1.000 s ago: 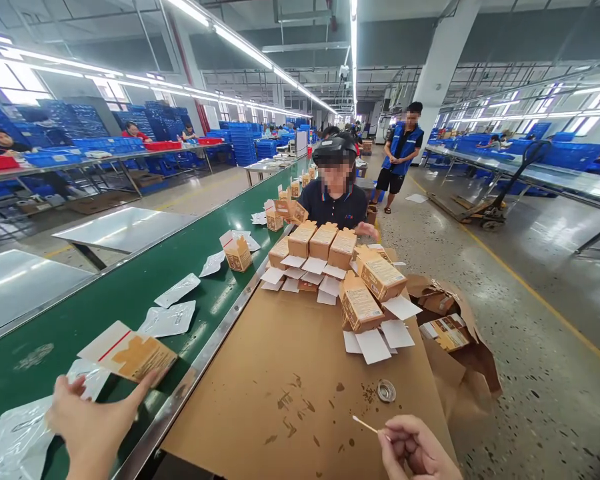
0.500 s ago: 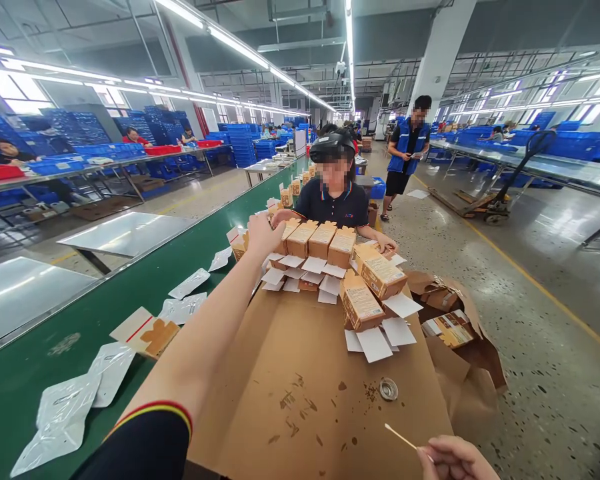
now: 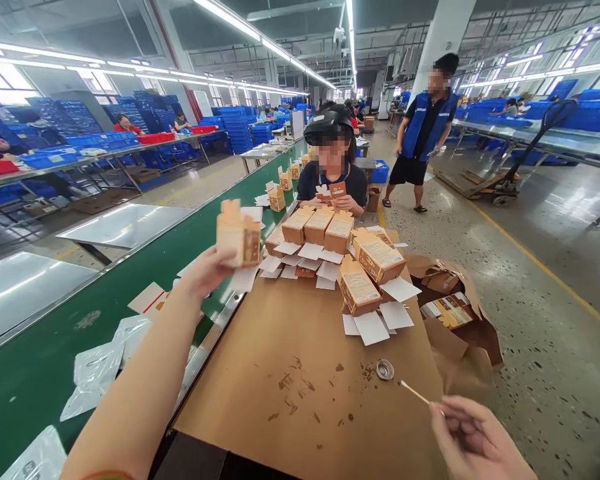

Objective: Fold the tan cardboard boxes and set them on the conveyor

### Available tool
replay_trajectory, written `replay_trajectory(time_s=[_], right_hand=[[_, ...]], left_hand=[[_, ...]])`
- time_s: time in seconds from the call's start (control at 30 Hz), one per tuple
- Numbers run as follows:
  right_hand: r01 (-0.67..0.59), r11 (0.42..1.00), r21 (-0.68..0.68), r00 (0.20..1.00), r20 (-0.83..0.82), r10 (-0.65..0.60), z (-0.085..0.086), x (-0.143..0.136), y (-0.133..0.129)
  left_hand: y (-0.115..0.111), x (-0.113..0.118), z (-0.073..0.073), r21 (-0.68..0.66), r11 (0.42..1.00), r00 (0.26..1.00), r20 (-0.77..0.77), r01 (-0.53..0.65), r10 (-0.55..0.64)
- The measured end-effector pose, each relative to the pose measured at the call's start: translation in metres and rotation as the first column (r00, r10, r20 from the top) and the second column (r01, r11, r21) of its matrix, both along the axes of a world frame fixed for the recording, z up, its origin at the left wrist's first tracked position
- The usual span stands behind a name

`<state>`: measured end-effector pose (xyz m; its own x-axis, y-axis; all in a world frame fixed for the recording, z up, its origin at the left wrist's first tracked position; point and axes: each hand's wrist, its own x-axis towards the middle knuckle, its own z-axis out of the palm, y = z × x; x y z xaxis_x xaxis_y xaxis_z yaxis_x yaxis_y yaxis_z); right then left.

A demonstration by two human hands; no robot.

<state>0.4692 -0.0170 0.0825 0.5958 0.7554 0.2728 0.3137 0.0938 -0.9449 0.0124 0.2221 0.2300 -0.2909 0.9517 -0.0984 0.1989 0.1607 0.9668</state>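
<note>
My left hand (image 3: pixel 211 270) grips a small brown cardboard box (image 3: pixel 237 240) with its flaps open, raised over the near edge of the green belt and slightly blurred. Between the fingertips of my right hand (image 3: pixel 467 430), at the lower right, is a cotton swab (image 3: pixel 415 392), its white tip pointing up and left. Just beyond that tip a small round clear dish (image 3: pixel 385 369) rests on the brown cardboard tabletop (image 3: pixel 260 373), beside dark spots and smears. More open-flapped boxes (image 3: pixel 318 225) stand stacked at the table's far end, with others (image 3: pixel 360 287) piled at the right.
On the green belt (image 3: pixel 25 357) lie white pouches (image 3: pixel 97 363) and an open carton (image 3: pixel 150 298). A co-worker (image 3: pixel 334 167) sits across, holding a flattened box. Another person (image 3: pixel 425 133) stands in the aisle near a pallet truck (image 3: pixel 510 180). An open paper sack (image 3: pixel 460 333) with cartons is at right.
My left hand has taken a box from the stack and moved left and nearer with it. My right hand has risen slightly with the swab. The co-worker now holds a flattened box.
</note>
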Motion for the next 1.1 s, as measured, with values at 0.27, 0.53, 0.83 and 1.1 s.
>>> replay_trajectory(time_s=[0.27,0.53,0.83,1.1], right_hand=[[-0.172,0.980,-0.104,0.972,0.144,0.186,-0.004,-0.017,0.053],[-0.217,0.964,-0.151,0.953,0.181,0.243,-0.004,-0.013,0.045],[-0.538,0.842,-0.036,0.843,-0.050,0.536,-0.021,-0.121,0.004],[-0.567,0.821,-0.071,0.824,-0.048,0.565,-0.029,-0.137,0.018]], left_hand=[[-0.191,0.036,-0.142,-0.220,0.957,0.917,0.389,0.189,-0.092],[-0.173,0.086,-0.163,-0.204,0.948,0.919,0.360,0.245,-0.160],[-0.164,0.096,-0.149,-0.181,0.945,0.915,0.352,0.273,-0.197],[-0.166,0.099,-0.156,-0.138,0.948,0.904,0.364,0.288,-0.222]])
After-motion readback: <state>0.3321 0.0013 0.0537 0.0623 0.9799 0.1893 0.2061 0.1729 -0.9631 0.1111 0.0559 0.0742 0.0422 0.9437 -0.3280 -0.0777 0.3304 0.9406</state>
